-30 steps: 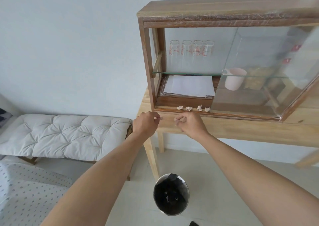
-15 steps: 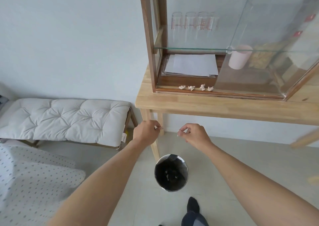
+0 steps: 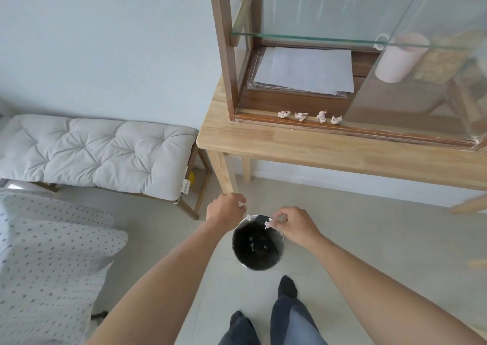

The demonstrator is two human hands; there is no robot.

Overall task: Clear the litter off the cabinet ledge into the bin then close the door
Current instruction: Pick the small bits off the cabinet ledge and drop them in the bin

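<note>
Both arms reach forward and down over the bin (image 3: 258, 244), which stands on the floor at 6 o'clock from the cabinet ledge (image 3: 342, 127). The right hand (image 3: 296, 226) hangs above the bin's 1 o'clock rim, fingertips pinched on a crumpled scrap (image 3: 268, 224). The left hand (image 3: 225, 210), at the rim's 11 o'clock, is curled closed with a bit of white at its fingertips. Four litter wads (image 3: 310, 116) sit in a row on the ledge. The glass door (image 3: 421, 62) stands open.

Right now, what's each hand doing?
Left hand: pinched shut on a paper scrap.
Right hand: pinched shut on a crumpled scrap over the bin.
</note>
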